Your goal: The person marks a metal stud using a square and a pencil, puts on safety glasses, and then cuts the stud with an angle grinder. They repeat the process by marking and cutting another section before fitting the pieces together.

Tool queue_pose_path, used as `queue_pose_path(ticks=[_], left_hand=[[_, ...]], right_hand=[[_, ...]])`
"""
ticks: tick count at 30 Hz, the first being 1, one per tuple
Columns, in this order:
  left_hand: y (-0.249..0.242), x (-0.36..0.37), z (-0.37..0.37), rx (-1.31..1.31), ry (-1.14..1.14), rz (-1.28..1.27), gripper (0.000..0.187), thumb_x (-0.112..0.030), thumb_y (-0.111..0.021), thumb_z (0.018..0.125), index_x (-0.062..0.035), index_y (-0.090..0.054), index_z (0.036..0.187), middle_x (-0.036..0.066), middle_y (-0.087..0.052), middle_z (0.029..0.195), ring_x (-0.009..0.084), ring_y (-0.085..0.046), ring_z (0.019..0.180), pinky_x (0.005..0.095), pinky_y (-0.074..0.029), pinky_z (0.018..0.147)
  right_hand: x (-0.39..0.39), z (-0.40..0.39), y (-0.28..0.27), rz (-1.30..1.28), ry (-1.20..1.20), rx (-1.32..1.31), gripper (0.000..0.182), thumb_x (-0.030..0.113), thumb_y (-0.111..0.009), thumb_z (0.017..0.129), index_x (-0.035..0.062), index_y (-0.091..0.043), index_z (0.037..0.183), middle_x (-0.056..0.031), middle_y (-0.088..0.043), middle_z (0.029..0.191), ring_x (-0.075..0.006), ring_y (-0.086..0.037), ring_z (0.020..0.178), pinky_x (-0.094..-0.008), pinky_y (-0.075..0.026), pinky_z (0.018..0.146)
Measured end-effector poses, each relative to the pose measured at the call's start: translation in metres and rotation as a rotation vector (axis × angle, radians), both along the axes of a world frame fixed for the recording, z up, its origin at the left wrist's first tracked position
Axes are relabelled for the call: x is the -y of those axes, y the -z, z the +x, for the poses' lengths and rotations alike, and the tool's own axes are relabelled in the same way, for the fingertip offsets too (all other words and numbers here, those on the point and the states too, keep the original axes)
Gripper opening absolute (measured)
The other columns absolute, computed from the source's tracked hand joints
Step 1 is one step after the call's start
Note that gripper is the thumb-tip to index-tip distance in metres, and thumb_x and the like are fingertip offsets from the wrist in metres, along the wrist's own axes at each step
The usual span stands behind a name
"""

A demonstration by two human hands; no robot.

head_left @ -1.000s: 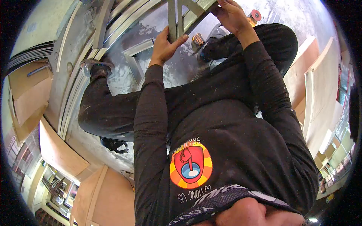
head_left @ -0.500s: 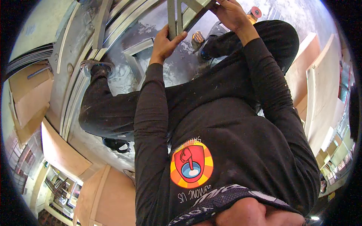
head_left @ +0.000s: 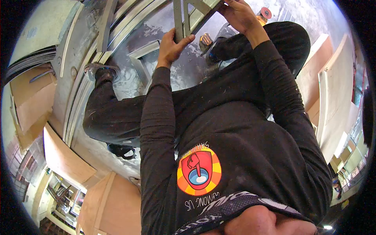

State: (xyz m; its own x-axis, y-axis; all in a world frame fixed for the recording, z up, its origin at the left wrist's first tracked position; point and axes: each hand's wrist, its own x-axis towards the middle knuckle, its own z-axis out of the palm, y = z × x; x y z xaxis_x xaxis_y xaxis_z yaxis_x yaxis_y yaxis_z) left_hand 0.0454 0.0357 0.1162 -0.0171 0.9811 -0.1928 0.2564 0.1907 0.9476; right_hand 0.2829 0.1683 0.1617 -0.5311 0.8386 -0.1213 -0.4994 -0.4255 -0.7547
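Note:
My left hand [head_left: 170,49] is closed round the lower end of a grey metal frame [head_left: 178,17] of joined bars, with the thumb pointing right. My right hand [head_left: 239,16] grips the frame's slanting bar higher up on the right. The frame's top runs out of view. Below it on the floor lies another angled piece of metal tube [head_left: 141,66]. Right of the frame, by my foot, is a yellow-and-black battery [head_left: 205,41]. Beyond my leg shows an orange tool with a pink disc [head_left: 266,13], probably an angle grinder, partly hidden.
Long metal bars [head_left: 105,29] lie to the left, with my left shoe [head_left: 101,70] against them. Wooden boards [head_left: 335,90] stand at the right. Cardboard [head_left: 33,94] and wood panels [head_left: 105,199] are at the lower left. My bent legs surround the work area.
My left hand has dropped very slightly along with the lower end of the frame. Otherwise the hands and frame look almost the same.

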Motion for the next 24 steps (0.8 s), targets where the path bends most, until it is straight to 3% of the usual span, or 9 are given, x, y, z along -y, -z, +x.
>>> queue_pose_path(ticks=[3,5,6,8,11,12,15,16,24], left_hand=[[-0.002,0.005,0.005,-0.097,-0.037,0.012,0.065,-0.052,-0.081,0.073,0.0006,-0.069,0.108,0.013,-0.072,0.088,0.0224,-0.069,0.079,0.034,-0.053,0.075],[0.0,0.006,0.01,-0.136,-0.083,0.033,0.065,-0.055,-0.081,0.072,-0.0007,-0.07,0.107,0.014,-0.073,0.086,0.0244,-0.07,0.078,0.0351,-0.054,0.075],[0.002,0.008,0.012,-0.149,-0.099,0.077,0.066,-0.057,-0.081,0.071,-0.0019,-0.07,0.107,0.015,-0.073,0.087,0.0263,-0.071,0.079,0.0361,-0.054,0.074],[0.0,0.009,0.015,-0.221,-0.114,0.089,0.068,-0.061,-0.08,0.068,-0.0044,-0.071,0.105,0.017,-0.073,0.087,0.0295,-0.071,0.08,0.0384,-0.054,0.074],[0.004,0.006,0.016,-0.294,-0.108,0.098,0.069,-0.063,-0.079,0.068,-0.005,-0.071,0.104,0.016,-0.073,0.086,0.0301,-0.071,0.078,0.0394,-0.054,0.074],[0.006,0.006,0.016,-0.292,-0.109,0.098,0.069,-0.063,-0.079,0.068,-0.005,-0.071,0.104,0.016,-0.073,0.086,0.0301,-0.071,0.078,0.0394,-0.054,0.074],[0.002,0.008,0.017,-0.353,-0.096,0.111,0.07,-0.065,-0.077,0.068,-0.0058,-0.071,0.105,0.015,-0.072,0.085,0.0311,-0.07,0.078,0.0407,-0.054,0.073],[0.001,0.009,0.019,-0.306,-0.112,0.107,0.07,-0.065,-0.077,0.068,-0.0063,-0.071,0.105,0.015,-0.072,0.085,0.0312,-0.07,0.077,0.0409,-0.054,0.073],[0.007,0.011,0.025,-0.26,-0.131,0.072,0.066,-0.064,-0.079,0.067,-0.0107,-0.072,0.105,0.013,-0.073,0.087,0.0294,-0.071,0.079,0.0401,-0.054,0.073]], right_hand=[[0.012,-0.002,-0.019,-0.041,0.099,0.115,0.038,0.034,-0.063,0.097,0.002,-0.061,0.118,-0.0053,-0.067,0.102,-0.0197,-0.065,0.096,-0.0373,-0.051,0.091],[0.028,0.004,-0.031,0.325,0.482,0.77,0.026,0.018,-0.064,0.096,-0.0027,-0.07,0.111,-0.0105,-0.073,0.095,-0.0163,-0.071,0.084,-0.0264,-0.055,0.076],[0.039,0.008,-0.04,0.331,0.467,0.771,0.026,0.018,-0.064,0.096,-0.0027,-0.07,0.111,-0.0105,-0.073,0.095,-0.0163,-0.071,0.084,-0.0264,-0.055,0.076],[0.058,0.012,-0.062,0.703,0.5,1.215,0.019,0.009,-0.06,0.095,0.0012,-0.071,0.109,-0.0095,-0.073,0.089,-0.014,-0.071,0.079,-0.0257,-0.056,0.074],[0.068,0.012,-0.068,0.879,0.474,1.158,0.015,0.008,-0.061,0.091,0.0041,-0.072,0.101,-0.0098,-0.074,0.08,-0.0154,-0.072,0.072,-0.0283,-0.056,0.066],[0.069,0.01,-0.072,0.871,0.366,1.128,0.015,0.008,-0.06,0.092,0.0055,-0.068,0.105,-0.0119,-0.073,0.081,-0.0209,-0.074,0.074,-0.0319,-0.057,0.067],[0.065,0.003,-0.068,1.001,0.245,1.166,0.016,0.009,-0.06,0.093,0.0073,-0.063,0.109,-0.014,-0.072,0.082,-0.0275,-0.073,0.076,-0.036,-0.057,0.068],[0.063,0.003,-0.066,1.014,0.191,1.191,0.017,0.012,-0.061,0.094,0.0082,-0.06,0.111,-0.0173,-0.071,0.083,-0.0351,-0.071,0.077,-0.0409,-0.057,0.067],[0.04,-0.015,-0.051,1.229,0.231,1.34,0.013,0.02,-0.061,0.092,0.0109,-0.066,0.1,-0.0174,-0.069,0.08,-0.0396,-0.067,0.074,-0.0475,-0.054,0.064]])
